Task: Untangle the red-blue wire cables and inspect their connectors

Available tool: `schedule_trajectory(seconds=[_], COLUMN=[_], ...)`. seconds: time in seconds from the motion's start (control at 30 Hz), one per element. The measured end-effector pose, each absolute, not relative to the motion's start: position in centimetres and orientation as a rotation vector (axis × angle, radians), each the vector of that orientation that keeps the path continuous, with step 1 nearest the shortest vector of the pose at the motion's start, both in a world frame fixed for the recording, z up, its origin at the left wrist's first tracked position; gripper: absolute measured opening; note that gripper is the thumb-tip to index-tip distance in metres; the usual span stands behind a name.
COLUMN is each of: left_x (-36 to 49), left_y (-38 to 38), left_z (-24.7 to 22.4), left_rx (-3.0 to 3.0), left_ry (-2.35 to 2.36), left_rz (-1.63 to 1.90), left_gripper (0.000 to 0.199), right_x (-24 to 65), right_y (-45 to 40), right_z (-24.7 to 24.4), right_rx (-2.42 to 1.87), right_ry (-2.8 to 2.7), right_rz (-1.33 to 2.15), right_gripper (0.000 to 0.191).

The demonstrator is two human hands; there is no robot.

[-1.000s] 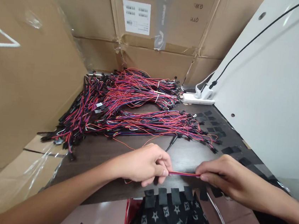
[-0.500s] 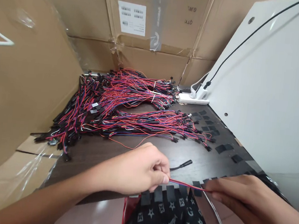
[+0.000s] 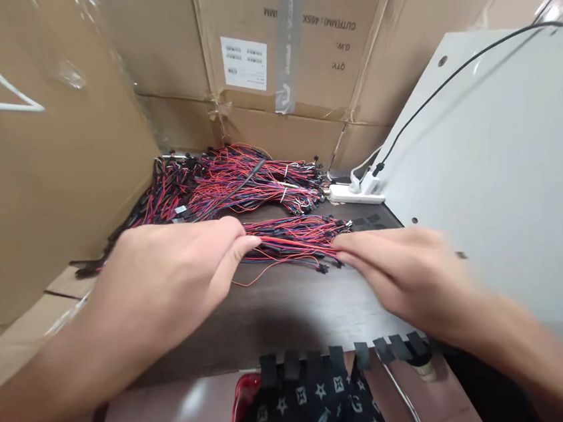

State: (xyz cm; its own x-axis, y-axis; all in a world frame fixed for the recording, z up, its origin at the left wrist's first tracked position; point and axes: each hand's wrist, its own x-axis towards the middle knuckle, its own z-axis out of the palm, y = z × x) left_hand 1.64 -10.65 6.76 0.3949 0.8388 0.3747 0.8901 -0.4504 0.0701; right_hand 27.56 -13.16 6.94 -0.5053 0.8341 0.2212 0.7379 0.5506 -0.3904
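**Two hands at a bundle of wire harnesses, head-camera view.** The person's left hand (image 3: 170,266) and right hand (image 3: 405,278) lie over the far half of the dark wooden tabletop (image 3: 275,311), facing each other from either side of a flat bundle of red, blue and black wire harnesses (image 3: 293,236). This bundle lies on the tabletop, between the two hands.

The left fingers (image 3: 240,250) are held close together and point to the right, their tips at the bundle's near side. The right fingers (image 3: 352,252) are extended to the left and are motion-blurred, their tips at the bundle's other end. A red wire strand (image 3: 298,244) runs across the gap between the two sets of fingertips. Whether either hand is gripping it cannot be told. A loose red wire (image 3: 265,271) curves on the tabletop just in front of the bundle.

A larger heap of wire harnesses (image 3: 244,183) lies beyond the bundle, at the far edge of the tabletop, with a black cable (image 3: 236,189) across it. A white power strip (image 3: 356,195) sits at the far right corner of the tabletop. Black tape tabs (image 3: 388,346) hang from its near edge, above black patterned cloth (image 3: 315,409). A cardboard carton (image 3: 279,43) stands behind the tabletop.
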Motion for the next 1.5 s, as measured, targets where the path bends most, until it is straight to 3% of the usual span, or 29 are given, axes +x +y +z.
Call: schedule_trajectory(seconds=[0.07, 0.17, 0.4, 0.6, 0.77, 0.97, 1.07, 1.5], left_x=[1.9, 2.4, 2.8, 2.3, 2.0, 2.6, 3.5, 5.3], left_y=[-9.3, -7.6, -5.2, -4.7, -4.3, -4.3, -4.9, -6.5], left_z=[5.2, 2.8, 1.0, 0.4, -0.1, -0.1, -0.3, -2.3], left_rx=[-2.532, -2.720, -3.533, -3.784, -4.033, -4.143, -4.208, -4.021], left_ry=[-1.606, -1.691, -1.660, -1.972, -1.871, -1.834, -1.826, -2.053], left_rz=[-0.361, -0.158, -0.061, -0.106, -0.191, 0.166, 0.229, -0.209], left_gripper=[0.041, 0.035, 0.027, 0.024, 0.022, 0.012, 0.021, 0.013], right_x=[26.6, 26.0, 27.3, 28.1, 28.2, 27.4, 27.0, 24.8], right_y=[-11.2, -9.4, -9.5, -9.8, -10.3, -10.9, -10.8, -10.5], right_z=[5.0, 2.2, 0.4, -0.2, 0.0, 0.7, 0.4, -0.6], right_rx=[-1.299, -1.340, -1.454, -1.424, -1.389, -1.437, -1.428, -1.387], right_ry=[-2.481, -2.578, -2.255, -2.047, -2.051, -2.067, -2.088, -2.271], right_rz=[0.248, 0.424, 1.076, 1.399, 1.423, 1.327, 1.283, 1.162], right_gripper=[0.025, 0.025, 0.019, 0.022, 0.025, 0.022, 0.019, 0.018])
